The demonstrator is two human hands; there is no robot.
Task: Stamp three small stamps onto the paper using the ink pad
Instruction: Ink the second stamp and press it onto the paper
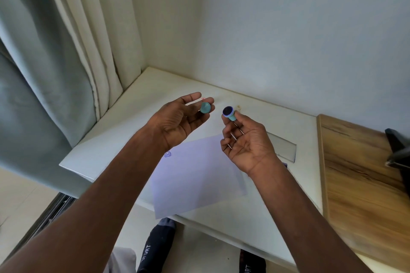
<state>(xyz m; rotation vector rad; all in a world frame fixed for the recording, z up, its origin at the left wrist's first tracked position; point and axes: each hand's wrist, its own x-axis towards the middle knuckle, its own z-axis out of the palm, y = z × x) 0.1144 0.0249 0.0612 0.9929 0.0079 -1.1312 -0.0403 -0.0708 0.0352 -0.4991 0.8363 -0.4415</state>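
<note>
Both hands are raised palm-up above a white sheet of paper (pixel 195 173) lying on the white table (pixel 124 122). My left hand (pixel 179 117) pinches a small teal cap (pixel 205 107) at its fingertips. Between thumb and forefinger of my right hand (pixel 244 139) is a small teal stamp (pixel 229 113), its dark inked face turned up toward the camera. One round blue print (pixel 168 154) marks the paper's left corner. The ink pad cannot be made out.
A clear plastic sheet or lid (pixel 284 146) lies on the table to the right of the paper. A wooden desk (pixel 359 184) adjoins at right, with a black object (pixel 399 153) on it. Curtains (pixel 66 51) hang at left. A wall corner stands behind.
</note>
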